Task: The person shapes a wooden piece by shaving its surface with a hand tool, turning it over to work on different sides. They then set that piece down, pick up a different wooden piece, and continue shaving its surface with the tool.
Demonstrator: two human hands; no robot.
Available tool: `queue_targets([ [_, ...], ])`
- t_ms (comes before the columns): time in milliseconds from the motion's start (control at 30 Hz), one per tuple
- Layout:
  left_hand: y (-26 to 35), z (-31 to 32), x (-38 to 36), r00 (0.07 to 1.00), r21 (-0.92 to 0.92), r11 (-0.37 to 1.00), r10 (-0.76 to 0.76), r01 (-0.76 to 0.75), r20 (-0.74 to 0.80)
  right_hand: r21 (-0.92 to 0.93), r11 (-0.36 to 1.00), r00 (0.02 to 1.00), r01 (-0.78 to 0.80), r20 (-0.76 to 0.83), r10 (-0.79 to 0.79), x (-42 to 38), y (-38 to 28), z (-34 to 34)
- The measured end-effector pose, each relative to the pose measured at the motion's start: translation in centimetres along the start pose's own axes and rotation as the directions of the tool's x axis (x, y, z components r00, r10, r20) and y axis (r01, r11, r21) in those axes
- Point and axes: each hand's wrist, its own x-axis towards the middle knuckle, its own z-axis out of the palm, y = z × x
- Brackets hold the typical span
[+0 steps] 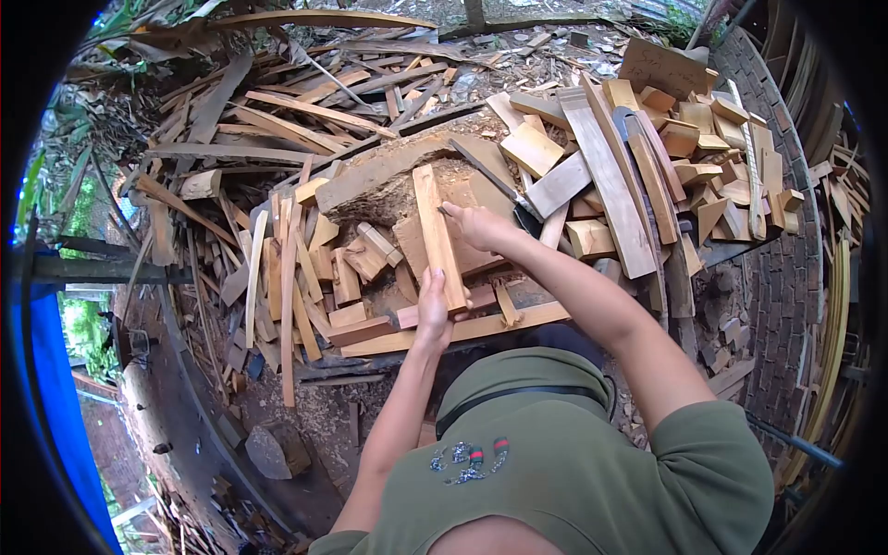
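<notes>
A long, narrow light-brown wooden piece [435, 231] stands out over the middle of the cluttered workbench. My left hand [435, 305] is wrapped round its near end, thumb on the upper face. At its right edge, about halfway up, my right hand [479, 228] is closed, with something small and dark at the fingertips that is too small to make out. Behind the piece lies a broad, rough-edged board [379, 180]. To the right of my right hand are a dark-bladed tool [486, 168] and a flat grey-brown board [558, 183].
Cut wood blocks [680, 139] are heaped at the right, with long planks [606, 185] before them. Thin offcuts [296, 120] pile up at the back left. A long light strip [462, 328] runs along the bench's near edge. A cardboard sign [662, 68] stands at the back right.
</notes>
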Motion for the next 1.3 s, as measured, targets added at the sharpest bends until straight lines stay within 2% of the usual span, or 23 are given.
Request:
queue_targets([
  [100, 1.4, -0.9, -0.7, 0.999, -0.055, 0.998, -0.033, 0.033, -0.005, 0.029, 0.998, 0.997, 0.057, 0.045, -0.058, 0.4, 1.1, 0.0],
  [133, 1.9, -1.5, -1.1, 0.998, -0.199, 0.978, -0.052, 0.058, 0.032, 0.375, 0.926, 0.987, -0.047, 0.159, -0.014, -0.1, 0.6, -0.7],
  [200, 2.7, -2.6, -2.1, 0.996, -0.287, 0.954, -0.063, 0.080, 0.067, 0.817, 0.501, 0.940, -0.285, 0.340, -0.019, -1.5, -0.6, -1.9],
  [300, 3.2, -3.7, -4.6, 0.989, -0.422, 0.899, -0.073, 0.119, 0.125, 0.874, 0.397, 0.958, -0.282, 0.279, 0.066, -0.1, -0.3, -1.3],
  [433, 3.2, -3.7, -7.2, 0.997, -0.211, 0.976, -0.047, 0.061, 0.068, 0.796, 0.572, 0.976, -0.197, 0.215, 0.036, 2.0, 0.1, -0.3],
  [500, 3.1, -3.4, -7.9, 0.999, -0.012, 1.000, -0.018, 0.017, -0.029, 0.699, 0.712, 0.993, -0.063, 0.113, -0.022, 2.2, -0.2, 0.1],
  [533, 2.7, -3.7, -7.9, 0.999, 0.053, 0.999, -0.005, 0.007, -0.043, 0.707, 0.704, 0.993, -0.069, 0.119, -0.022, 2.3, -0.1, 0.8],
  [667, 2.4, -4.4, -8.4, 0.998, 0.104, 0.994, -0.037, 0.041, -0.045, 0.597, 0.801, 0.998, -0.032, 0.064, -0.008, 2.6, 1.2, 2.7],
  [700, 2.7, -4.7, -8.9, 0.999, 0.121, 0.991, -0.051, 0.053, -0.017, 0.535, 0.826, 0.961, 0.177, -0.274, -0.028, 4.9, 3.4, 5.3],
  [733, 3.1, -5.2, -9.4, 0.998, 0.140, 0.988, -0.066, 0.064, 0.011, 0.406, 0.843, 0.812, 0.353, -0.580, -0.061, 5.0, 3.2, 5.2],
  [800, 3.6, -6.8, -10.2, 0.990, 0.240, 0.969, -0.087, 0.059, 0.108, 0.774, 0.628, 0.966, 0.079, -0.215, 0.143, 3.6, 3.5, 1.4],
  [867, 4.7, -7.1, -10.9, 0.987, 0.207, 0.978, -0.069, 0.038, 0.146, 0.873, 0.420, 0.966, -0.247, 0.189, 0.174, 2.5, 4.1, -1.3],
  [900, 5.6, -7.1, -11.2, 0.982, 0.174, 0.985, -0.049, 0.017, 0.184, 0.872, 0.423, 0.966, -0.247, 0.188, 0.176, 1.8, 4.2, -2.0],
  [933, 7.0, -7.5, -11.0, 0.914, -0.125, 0.992, 0.044, 0.007, 0.403, 0.861, 0.400, 0.949, -0.315, 0.296, 0.109, 0.8, 4.0, -3.0],
  [967, 7.6, -7.3, -10.7, 0.898, -0.404, 0.915, 0.158, 0.024, 0.412, 0.842, 0.380, 0.916, -0.382, 0.398, 0.038, -0.2, 3.9, -3.8],
  [1000, 7.4, -8.4, -9.4, 0.855, -0.545, 0.837, 0.311, -0.040, 0.415, 0.867, 0.292, 0.905, -0.405, 0.424, -0.004, -1.3, 3.9, -4.1],
  [1033, 7.7, -8.9, -8.1, 0.798, -0.674, 0.733, 0.458, -0.090, 0.392, 0.869, 0.292, 0.908, -0.400, 0.420, -0.007, -2.2, 3.6, -4.3],
  [1100, 8.6, -8.3, -6.2, 0.776, -0.683, 0.675, 0.577, -0.279, 0.254, 0.866, 0.132, 0.862, -0.482, 0.496, -0.104, -4.1, 2.7, -4.4],
  [1133, 9.4, -7.3, -5.5, 0.857, -0.537, 0.741, 0.511, -0.404, 0.061, 0.864, 0.091, 0.858, -0.495, 0.502, -0.107, -5.2, 1.8, -4.4],
  [1167, 10.3, -3.9, -5.1, 0.837, -0.113, 0.833, 0.521, -0.541, -0.165, 0.859, 0.052, 0.852, -0.509, 0.512, -0.113, -6.2, 0.9, -4.2],
  [1200, 10.0, -2.4, -3.5, 0.763, 0.040, 0.798, 0.588, -0.601, -0.268, 0.850, 0.026, 0.839, -0.526, 0.524, -0.147, -6.9, -0.1, -4.2],
  [1267, 9.4, -0.2, -0.1, 0.703, -0.172, 0.689, 0.641, -0.704, -0.309, 0.865, 0.112, 0.848, -0.490, 0.502, -0.170, -8.7, -2.9, -4.5],
  [1300, 9.5, 0.4, 0.5, 0.729, -0.205, 0.710, 0.596, -0.674, -0.337, 0.866, 0.140, 0.848, -0.480, 0.499, -0.176, -9.3, -3.5, -4.5],
])
